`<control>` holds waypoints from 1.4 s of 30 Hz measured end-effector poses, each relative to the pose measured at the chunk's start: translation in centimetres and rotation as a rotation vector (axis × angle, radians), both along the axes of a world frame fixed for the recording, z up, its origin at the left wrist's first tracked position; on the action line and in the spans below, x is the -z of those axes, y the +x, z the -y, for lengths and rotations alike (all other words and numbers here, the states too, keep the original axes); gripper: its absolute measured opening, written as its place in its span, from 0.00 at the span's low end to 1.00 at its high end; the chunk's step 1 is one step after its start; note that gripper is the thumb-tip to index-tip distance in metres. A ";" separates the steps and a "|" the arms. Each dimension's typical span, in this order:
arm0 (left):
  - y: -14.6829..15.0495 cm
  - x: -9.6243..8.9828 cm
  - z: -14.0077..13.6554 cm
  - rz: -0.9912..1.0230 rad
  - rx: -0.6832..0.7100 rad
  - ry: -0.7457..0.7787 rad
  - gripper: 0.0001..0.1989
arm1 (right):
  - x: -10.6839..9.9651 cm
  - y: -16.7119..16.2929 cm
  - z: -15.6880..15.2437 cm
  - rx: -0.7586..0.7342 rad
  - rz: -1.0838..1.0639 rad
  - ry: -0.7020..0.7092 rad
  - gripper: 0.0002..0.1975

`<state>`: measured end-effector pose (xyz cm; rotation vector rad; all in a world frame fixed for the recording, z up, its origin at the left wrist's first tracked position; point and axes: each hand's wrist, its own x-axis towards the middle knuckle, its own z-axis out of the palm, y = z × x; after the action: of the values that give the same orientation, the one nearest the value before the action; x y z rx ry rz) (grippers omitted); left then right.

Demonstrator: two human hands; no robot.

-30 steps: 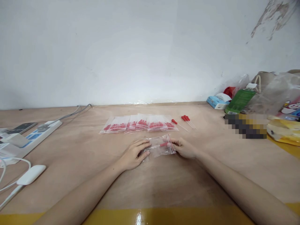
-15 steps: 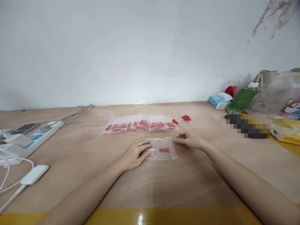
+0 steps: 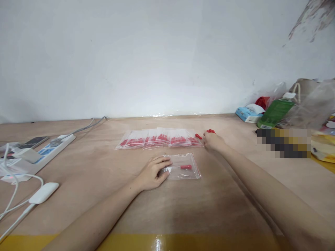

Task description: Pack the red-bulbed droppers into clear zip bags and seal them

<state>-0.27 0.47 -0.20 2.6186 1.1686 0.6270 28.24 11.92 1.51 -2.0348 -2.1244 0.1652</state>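
My left hand (image 3: 155,173) lies on the left end of a clear zip bag (image 3: 193,174), fingers stretched out and thumb apart. Inside that bag is a dropper with a red rubber bulb (image 3: 186,167); its thin tube runs toward my fingers. My right hand (image 3: 213,140) is farther off, at the loose droppers. A single dropper's red bulb (image 3: 198,136) shows just left of my right fingertips, its tube hidden behind them. More red bulbs (image 3: 210,131) peek out above the hand. Whether my right fingers grip anything cannot be made out.
Behind the left hand, a row of overlapping filled zip bags (image 3: 157,138) holds red-bulbed droppers. At left are a power strip (image 3: 56,148), cables and a phone (image 3: 35,142). A tissue pack (image 3: 248,114), green bottle (image 3: 276,112) and plastic bags stand at right.
My right hand has moved from beside the zip bag's sealed end, away from me, to the loose droppers and now covers part of them. My left hand has stayed on the bag.
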 end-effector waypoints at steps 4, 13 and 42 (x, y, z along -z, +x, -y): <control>0.0 -0.1 0.1 0.022 -0.002 -0.015 0.20 | -0.4 0.4 1.4 -0.086 -0.100 0.146 0.19; -0.1 0.1 0.0 0.023 0.004 0.002 0.18 | 3.0 -0.9 6.1 0.009 -1.342 0.129 0.38; 0.2 -0.2 0.1 0.001 -0.014 0.001 0.23 | 4.3 -3.5 8.1 -0.240 -0.926 0.042 0.12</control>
<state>-0.11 0.38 0.04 2.6129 1.1881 0.6315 24.73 3.82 -2.75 -1.2578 -1.6944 0.8861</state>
